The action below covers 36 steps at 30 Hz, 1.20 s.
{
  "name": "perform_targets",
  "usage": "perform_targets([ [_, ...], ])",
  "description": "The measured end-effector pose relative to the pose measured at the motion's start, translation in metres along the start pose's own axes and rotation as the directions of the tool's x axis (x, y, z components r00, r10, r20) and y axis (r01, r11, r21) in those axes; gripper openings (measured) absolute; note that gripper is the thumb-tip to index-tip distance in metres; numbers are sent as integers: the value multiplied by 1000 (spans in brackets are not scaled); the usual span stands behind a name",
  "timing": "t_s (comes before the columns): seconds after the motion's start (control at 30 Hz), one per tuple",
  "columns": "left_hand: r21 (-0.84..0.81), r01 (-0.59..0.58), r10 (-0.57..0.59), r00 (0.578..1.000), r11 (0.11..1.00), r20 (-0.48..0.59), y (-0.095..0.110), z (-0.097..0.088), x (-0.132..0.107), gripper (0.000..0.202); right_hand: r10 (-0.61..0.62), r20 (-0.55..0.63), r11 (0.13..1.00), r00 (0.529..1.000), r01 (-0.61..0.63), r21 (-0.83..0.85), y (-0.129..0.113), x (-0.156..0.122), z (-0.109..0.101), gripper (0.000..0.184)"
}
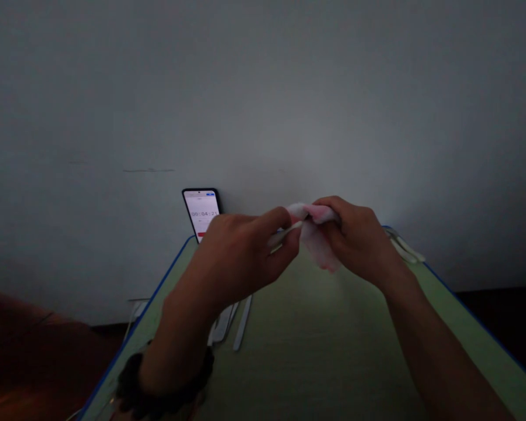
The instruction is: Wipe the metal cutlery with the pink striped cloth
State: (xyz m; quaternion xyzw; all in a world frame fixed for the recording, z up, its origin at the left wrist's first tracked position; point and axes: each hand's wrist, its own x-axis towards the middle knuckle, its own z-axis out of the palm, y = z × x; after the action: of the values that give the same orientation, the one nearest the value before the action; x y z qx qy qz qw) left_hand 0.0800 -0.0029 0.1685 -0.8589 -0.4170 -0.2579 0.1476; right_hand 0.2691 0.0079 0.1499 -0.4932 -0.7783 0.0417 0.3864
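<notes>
Both my hands are raised above a light green table point(315, 351). My left hand point(241, 257) is closed around a thin white stick-like utensil point(283, 235), whose end points right. My right hand point(359, 240) is closed on a crumpled white and pink cloth or tissue point(318, 242), which wraps the utensil's tip and hangs down a little. The two hands almost touch at the cloth. A dark band sits on my left wrist point(158, 386).
A phone point(202, 211) with a lit screen showing a timer leans against the grey wall at the table's far left. Thin white sticks point(241, 321) lie on the table under my left arm. More white items point(405, 248) lie at the far right corner. The table has a blue edge.
</notes>
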Motion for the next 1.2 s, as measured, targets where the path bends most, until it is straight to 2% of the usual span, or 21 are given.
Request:
perform_targets([
  [0.2,-39,47,-44,995,998,90,-7,-13,-5,33,-38,37,999,999,37,19,-8,-1,-2,26],
  [0.33,-150,90,-46,961,985,272,-9,-15,-5,37,-58,102,998,993,56,19,-5,0,-4,26],
  [0.43,-304,123,16,909,945,417,-15,-15,-7,36,-99,232,994,968,84,74,0,0,-8,27],
  [0.53,-355,153,51,862,922,505,-22,-12,-9,38,-126,416,990,901,87,113,4,0,-13,24],
  [0.63,-345,156,53,849,925,526,-25,-9,-10,36,-114,503,993,856,78,93,3,-2,-12,22],
  [0.8,-368,171,71,825,914,561,-23,-6,-7,36,-136,509,991,850,126,53,0,-1,-1,27],
  [1.0,-413,203,96,796,888,598,-27,-5,-4,34,-195,553,981,810,175,90,1,3,1,27],
  [1.2,-348,209,47,797,914,602,-36,-3,-9,35,-107,542,994,833,78,76,8,2,-7,30],
])
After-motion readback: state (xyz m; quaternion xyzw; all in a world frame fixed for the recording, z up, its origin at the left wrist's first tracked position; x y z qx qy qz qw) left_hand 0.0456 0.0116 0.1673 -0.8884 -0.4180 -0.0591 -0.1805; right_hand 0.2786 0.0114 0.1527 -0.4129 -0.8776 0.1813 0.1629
